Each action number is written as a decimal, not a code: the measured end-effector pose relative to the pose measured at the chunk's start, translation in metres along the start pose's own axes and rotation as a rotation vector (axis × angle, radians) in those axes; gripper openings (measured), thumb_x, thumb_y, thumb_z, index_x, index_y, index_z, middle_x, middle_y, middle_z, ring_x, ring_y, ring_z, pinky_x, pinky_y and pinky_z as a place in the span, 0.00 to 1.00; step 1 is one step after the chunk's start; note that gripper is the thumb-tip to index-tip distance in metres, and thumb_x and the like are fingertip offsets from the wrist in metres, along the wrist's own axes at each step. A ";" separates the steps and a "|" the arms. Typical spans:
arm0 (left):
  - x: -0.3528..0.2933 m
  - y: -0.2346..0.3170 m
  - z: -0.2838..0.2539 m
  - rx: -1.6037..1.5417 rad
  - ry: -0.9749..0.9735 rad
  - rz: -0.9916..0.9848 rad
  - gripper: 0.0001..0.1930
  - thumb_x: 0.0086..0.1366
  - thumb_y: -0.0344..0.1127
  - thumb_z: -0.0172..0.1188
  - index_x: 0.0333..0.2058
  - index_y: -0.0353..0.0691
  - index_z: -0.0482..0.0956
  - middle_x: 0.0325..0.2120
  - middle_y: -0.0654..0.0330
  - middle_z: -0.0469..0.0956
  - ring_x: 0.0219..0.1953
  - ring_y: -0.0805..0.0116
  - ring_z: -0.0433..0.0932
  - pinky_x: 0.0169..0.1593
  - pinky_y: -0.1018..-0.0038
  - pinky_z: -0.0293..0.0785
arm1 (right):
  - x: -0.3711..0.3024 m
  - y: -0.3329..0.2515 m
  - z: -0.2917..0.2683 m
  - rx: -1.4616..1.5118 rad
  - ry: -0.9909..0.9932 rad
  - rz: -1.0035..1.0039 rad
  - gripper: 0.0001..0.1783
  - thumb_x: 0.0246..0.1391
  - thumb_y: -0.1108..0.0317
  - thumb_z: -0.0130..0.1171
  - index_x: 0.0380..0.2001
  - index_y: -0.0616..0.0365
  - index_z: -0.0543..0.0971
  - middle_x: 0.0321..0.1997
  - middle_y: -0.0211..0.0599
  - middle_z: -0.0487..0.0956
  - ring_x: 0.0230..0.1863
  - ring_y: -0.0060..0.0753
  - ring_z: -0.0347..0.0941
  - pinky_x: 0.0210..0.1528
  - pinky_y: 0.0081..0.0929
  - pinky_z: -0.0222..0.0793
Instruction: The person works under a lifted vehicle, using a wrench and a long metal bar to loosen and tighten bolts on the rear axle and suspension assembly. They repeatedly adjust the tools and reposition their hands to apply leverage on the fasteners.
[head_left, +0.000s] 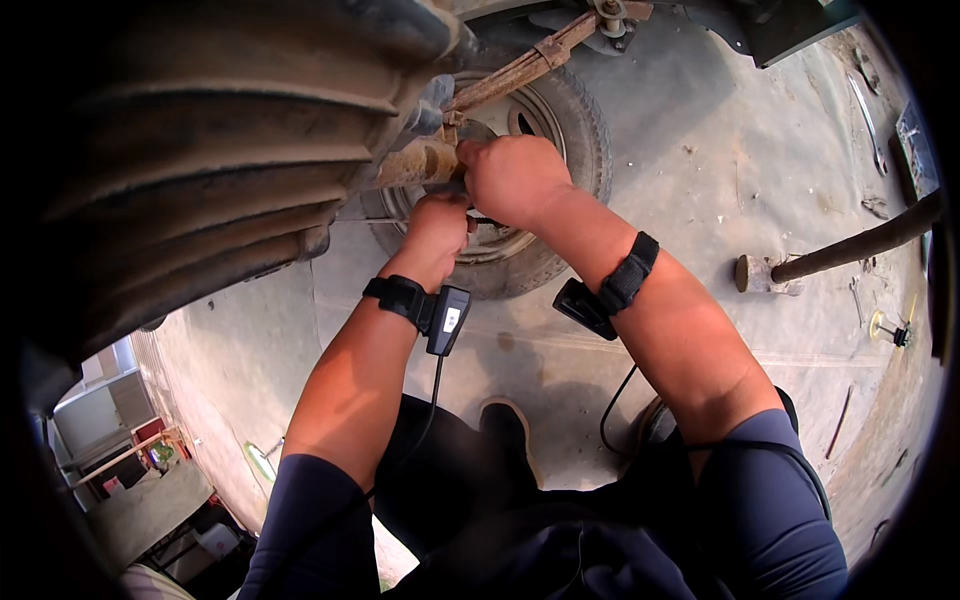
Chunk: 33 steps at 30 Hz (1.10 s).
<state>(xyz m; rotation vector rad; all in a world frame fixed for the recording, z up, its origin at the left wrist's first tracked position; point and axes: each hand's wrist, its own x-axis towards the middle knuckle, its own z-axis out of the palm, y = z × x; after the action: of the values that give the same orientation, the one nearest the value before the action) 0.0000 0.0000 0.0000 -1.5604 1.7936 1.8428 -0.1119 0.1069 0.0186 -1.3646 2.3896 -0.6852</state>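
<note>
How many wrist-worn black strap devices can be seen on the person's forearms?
2. One wrist device sits on the left wrist, below the left hand; the other strap device wraps the right forearm, below the right hand. Both hands work at the rusty axle.

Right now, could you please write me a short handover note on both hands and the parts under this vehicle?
Left hand: closed around something small below the rusty axle part; what it holds is hidden.
Right hand: fisted on the same part, by the leaf spring.
The wheel is behind the hands; a hammer lies on the concrete floor.
Done or left: cannot tell.
</note>
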 end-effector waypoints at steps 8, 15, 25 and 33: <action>0.000 0.000 0.002 0.024 0.019 -0.014 0.10 0.70 0.38 0.54 0.30 0.41 0.75 0.18 0.64 0.70 0.13 0.77 0.59 0.16 0.76 0.49 | 0.001 0.001 0.007 -0.013 0.107 -0.047 0.11 0.54 0.63 0.51 0.33 0.52 0.81 0.28 0.43 0.84 0.29 0.49 0.81 0.29 0.45 0.75; -0.001 -0.002 -0.002 0.055 -0.001 -0.037 0.10 0.72 0.38 0.53 0.42 0.39 0.78 0.19 0.62 0.72 0.13 0.76 0.60 0.17 0.75 0.51 | 0.027 -0.003 -0.012 0.060 -0.006 0.083 0.16 0.50 0.64 0.53 0.42 0.51 0.82 0.39 0.45 0.85 0.42 0.48 0.83 0.41 0.43 0.78; 0.003 -0.003 -0.004 0.101 0.003 -0.034 0.12 0.72 0.39 0.51 0.45 0.39 0.77 0.21 0.60 0.74 0.15 0.73 0.63 0.18 0.72 0.53 | 0.029 -0.004 -0.004 0.052 0.072 0.104 0.15 0.54 0.63 0.53 0.42 0.50 0.82 0.35 0.45 0.85 0.38 0.50 0.82 0.38 0.45 0.78; 0.008 -0.005 -0.004 0.107 -0.022 -0.040 0.11 0.72 0.38 0.50 0.44 0.40 0.77 0.21 0.60 0.75 0.15 0.73 0.62 0.18 0.72 0.52 | 0.018 -0.005 0.002 -0.022 0.117 0.070 0.20 0.48 0.66 0.57 0.47 0.51 0.80 0.35 0.47 0.85 0.37 0.49 0.83 0.36 0.43 0.79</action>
<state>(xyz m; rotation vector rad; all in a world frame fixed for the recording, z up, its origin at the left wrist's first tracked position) 0.0023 -0.0063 -0.0073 -1.5206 1.8053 1.7103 -0.1162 0.0890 0.0187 -1.2760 2.5295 -0.7403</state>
